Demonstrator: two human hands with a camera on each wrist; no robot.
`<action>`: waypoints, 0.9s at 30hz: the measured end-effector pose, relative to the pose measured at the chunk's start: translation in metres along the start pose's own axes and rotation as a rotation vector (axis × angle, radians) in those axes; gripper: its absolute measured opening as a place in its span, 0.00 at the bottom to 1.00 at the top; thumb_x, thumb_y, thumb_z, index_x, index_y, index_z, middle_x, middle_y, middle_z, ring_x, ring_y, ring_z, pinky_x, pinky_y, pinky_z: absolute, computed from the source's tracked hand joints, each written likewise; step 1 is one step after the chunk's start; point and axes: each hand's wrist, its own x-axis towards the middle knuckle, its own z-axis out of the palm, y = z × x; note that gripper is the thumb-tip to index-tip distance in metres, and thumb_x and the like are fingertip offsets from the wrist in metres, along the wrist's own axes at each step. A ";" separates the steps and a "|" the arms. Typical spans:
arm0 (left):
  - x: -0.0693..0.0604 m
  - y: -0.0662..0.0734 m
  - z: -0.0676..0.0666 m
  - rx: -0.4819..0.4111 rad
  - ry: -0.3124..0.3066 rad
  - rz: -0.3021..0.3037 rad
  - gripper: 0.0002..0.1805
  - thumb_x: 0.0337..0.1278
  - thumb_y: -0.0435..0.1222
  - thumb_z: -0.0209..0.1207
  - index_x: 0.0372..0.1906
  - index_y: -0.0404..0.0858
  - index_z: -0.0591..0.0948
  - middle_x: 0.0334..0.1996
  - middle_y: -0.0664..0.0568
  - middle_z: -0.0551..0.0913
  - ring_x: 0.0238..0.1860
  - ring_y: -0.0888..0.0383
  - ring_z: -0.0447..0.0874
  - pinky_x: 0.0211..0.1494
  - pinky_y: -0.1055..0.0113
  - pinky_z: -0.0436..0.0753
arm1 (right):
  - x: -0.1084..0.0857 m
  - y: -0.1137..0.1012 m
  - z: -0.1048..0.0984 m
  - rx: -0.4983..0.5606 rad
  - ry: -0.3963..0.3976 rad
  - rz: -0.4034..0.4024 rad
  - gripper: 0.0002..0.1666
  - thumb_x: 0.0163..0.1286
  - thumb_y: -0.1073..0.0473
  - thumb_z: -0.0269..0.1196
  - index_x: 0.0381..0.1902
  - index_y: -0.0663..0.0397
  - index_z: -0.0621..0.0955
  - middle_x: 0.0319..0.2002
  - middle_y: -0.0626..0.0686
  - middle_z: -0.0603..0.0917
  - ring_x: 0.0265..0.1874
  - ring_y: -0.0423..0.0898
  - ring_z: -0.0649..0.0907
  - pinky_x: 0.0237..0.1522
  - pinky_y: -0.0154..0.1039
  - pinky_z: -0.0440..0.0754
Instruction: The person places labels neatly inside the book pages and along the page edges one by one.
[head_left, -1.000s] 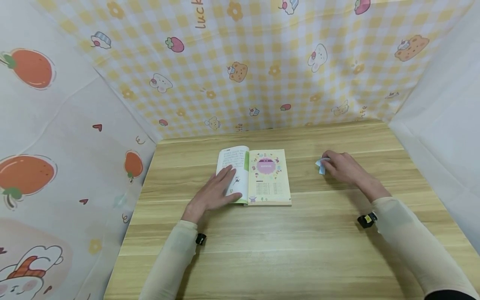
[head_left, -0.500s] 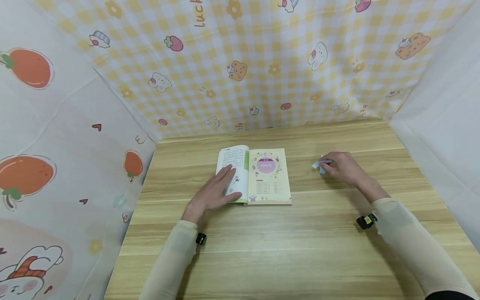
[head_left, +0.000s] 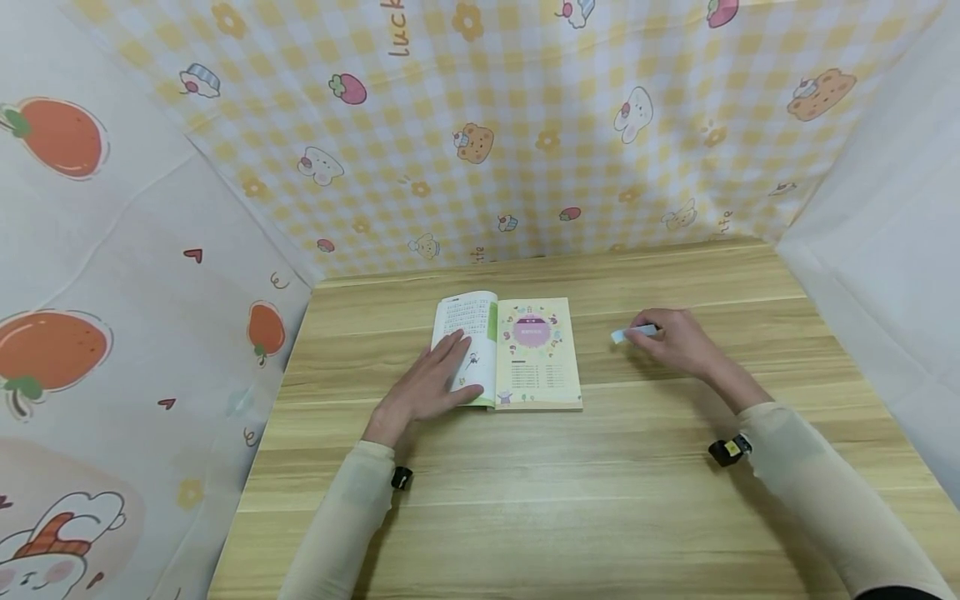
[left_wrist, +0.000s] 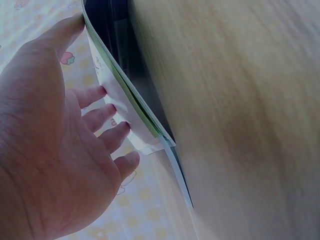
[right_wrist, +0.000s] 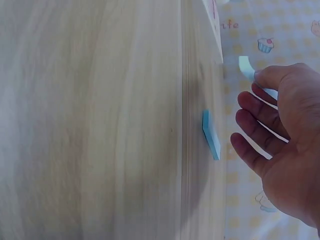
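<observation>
Table (head_left: 547, 500): bright from the head, faint glare nearer the camera than both hands; grain smeared in the wrist views.
Right hand (head_left: 675, 340): soft shadow beneath it; palm dim in its wrist view.
Left hand (head_left: 427, 383): clear from the head, hazy and dim in its wrist view.
Strip (right_wrist: 246, 68): pale, almost bleached, in the right pinch.
Book (head_left: 536, 358): small print beside the left hand unreadable; dark beneath from the left wrist.
Cloth (head_left: 525, 125): evenly lit beyond both hands, bluish in the wrist views.

a yellow-checked cloth (head_left: 540, 108) hangs behind the wood-grain tabletop (head_left: 540, 508), a fruit-printed white sheet (head_left: 142, 258) at left.
</observation>
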 end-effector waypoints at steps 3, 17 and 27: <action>0.000 0.000 0.001 0.005 -0.002 -0.003 0.57 0.79 0.69 0.57 0.95 0.44 0.50 0.96 0.50 0.44 0.97 0.47 0.43 0.98 0.38 0.49 | -0.001 -0.005 0.003 0.027 -0.018 0.028 0.05 0.78 0.61 0.75 0.39 0.52 0.89 0.37 0.49 0.93 0.36 0.39 0.85 0.43 0.32 0.86; 0.001 -0.001 0.001 0.005 0.007 0.012 0.56 0.79 0.68 0.57 0.95 0.45 0.50 0.96 0.48 0.44 0.97 0.46 0.43 0.98 0.37 0.49 | -0.006 -0.026 0.015 0.139 -0.091 0.091 0.07 0.78 0.65 0.73 0.50 0.54 0.93 0.52 0.60 0.96 0.43 0.48 0.87 0.42 0.30 0.84; 0.002 0.003 0.000 0.016 0.046 0.079 0.43 0.81 0.61 0.60 0.92 0.54 0.64 0.96 0.46 0.44 0.96 0.39 0.40 0.97 0.34 0.48 | -0.012 -0.041 0.027 0.172 -0.104 0.040 0.05 0.77 0.65 0.74 0.45 0.52 0.94 0.46 0.53 0.97 0.48 0.50 0.94 0.52 0.37 0.91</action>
